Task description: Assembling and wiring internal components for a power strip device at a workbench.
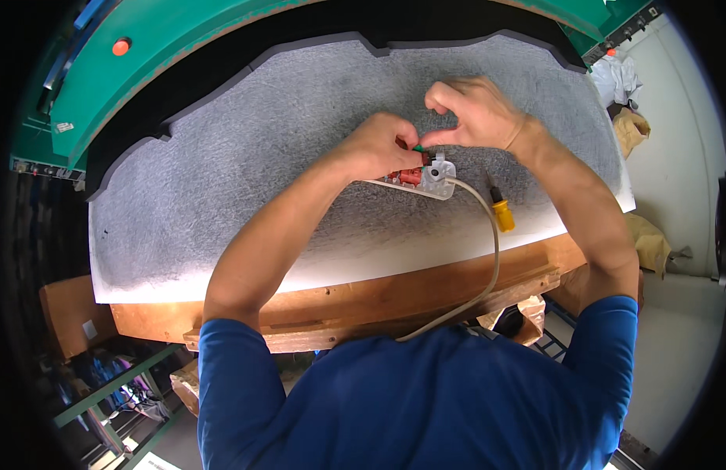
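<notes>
An opened white power strip (437,186) lies on the grey worktop, red parts (410,176) showing inside its casing. From its right end a pale cable (492,235) curves down toward me. My left hand (378,147) is over the strip with its fingers closed in a pinch at small dark red and green pieces; exactly what they grip is hidden. Just above the strip's right end is my right hand (479,113), thumb and index finger spread apart and nothing visible between them. Its thumb tip comes close to the green piece by my left fingers.
A screwdriver (501,210) with a yellow and black handle lies right of the strip. The worktop (222,188) has a wooden front edge (363,301). Behind it stands a green machine frame (167,55) with an orange-red button (121,47). Bags (629,129) sit along the right wall.
</notes>
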Motion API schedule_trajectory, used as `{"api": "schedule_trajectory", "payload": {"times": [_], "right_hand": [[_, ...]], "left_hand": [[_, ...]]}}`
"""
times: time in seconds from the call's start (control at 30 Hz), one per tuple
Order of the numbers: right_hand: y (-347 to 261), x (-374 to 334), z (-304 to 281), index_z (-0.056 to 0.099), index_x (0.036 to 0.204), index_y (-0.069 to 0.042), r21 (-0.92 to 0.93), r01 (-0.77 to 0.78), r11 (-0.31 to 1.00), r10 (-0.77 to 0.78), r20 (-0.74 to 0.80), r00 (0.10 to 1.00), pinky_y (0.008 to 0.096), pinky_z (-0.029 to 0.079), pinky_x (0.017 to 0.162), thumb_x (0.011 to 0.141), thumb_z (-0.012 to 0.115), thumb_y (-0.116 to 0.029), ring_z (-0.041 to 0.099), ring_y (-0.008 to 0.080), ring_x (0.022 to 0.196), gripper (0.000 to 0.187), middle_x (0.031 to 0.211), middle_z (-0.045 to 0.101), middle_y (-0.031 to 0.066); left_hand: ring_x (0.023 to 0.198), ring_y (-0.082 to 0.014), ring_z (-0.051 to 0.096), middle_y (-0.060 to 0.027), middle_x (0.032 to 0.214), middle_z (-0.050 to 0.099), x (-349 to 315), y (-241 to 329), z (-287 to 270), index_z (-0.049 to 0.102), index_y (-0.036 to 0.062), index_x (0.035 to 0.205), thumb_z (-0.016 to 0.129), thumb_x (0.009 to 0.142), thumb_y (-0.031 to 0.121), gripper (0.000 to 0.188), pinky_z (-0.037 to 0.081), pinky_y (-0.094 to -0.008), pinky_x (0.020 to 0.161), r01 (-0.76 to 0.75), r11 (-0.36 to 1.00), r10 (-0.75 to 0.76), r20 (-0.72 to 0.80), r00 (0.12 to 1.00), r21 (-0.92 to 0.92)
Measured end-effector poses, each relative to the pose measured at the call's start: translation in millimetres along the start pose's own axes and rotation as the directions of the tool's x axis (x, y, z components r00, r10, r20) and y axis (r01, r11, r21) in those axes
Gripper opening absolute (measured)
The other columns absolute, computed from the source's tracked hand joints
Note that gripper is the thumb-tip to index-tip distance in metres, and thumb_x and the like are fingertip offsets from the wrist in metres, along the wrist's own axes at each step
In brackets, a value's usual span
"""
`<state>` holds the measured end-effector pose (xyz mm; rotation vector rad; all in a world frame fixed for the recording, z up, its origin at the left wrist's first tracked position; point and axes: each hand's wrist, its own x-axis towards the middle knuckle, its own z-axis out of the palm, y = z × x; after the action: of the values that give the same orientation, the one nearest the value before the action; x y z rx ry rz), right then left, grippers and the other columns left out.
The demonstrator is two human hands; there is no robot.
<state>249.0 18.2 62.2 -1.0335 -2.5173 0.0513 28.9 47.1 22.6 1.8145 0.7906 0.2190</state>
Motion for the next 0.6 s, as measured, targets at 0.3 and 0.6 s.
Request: {"api": "schedule_trajectory", "payload": {"times": [0.3,0.6], "right_hand": [[-47,-34,4,0.065,0.105,-0.003,0.562,-0.361,0.744,0.352,0.13,0.927,0.03,0.052,0.081,0.08,0.081,-0.008,0.061,0.012,0.09,0.03,0.094,0.068,0.0014],[-54,-49,44,0.066,0.092,-0.001,0.828,-0.447,0.338,0.59,0.184,0.786,0.0221,0.053,0.07,0.089,0.07,0.001,0.061,0.0051,0.082,0.005,0.089,0.068,0.0023]], "left_hand": [[0.071,-0.0104,0.062,-0.0046,0.079,0.068,-12,2,7,0.068,-0.0012,0.084,0.074,0.083,0.006,0.01,0.05,-0.0259,0.064,-0.04,0.996,0.038,-0.026,0.999,-0.083],[0.086,-0.0246,0.062,-0.0073,0.092,0.065,-44,-15,50,0.065,0.0032,0.08,0.077,0.074,-0.001,0.014,0.05,-0.0348,0.073,-0.432,0.845,0.528,-0.357,0.771,0.316]]}}
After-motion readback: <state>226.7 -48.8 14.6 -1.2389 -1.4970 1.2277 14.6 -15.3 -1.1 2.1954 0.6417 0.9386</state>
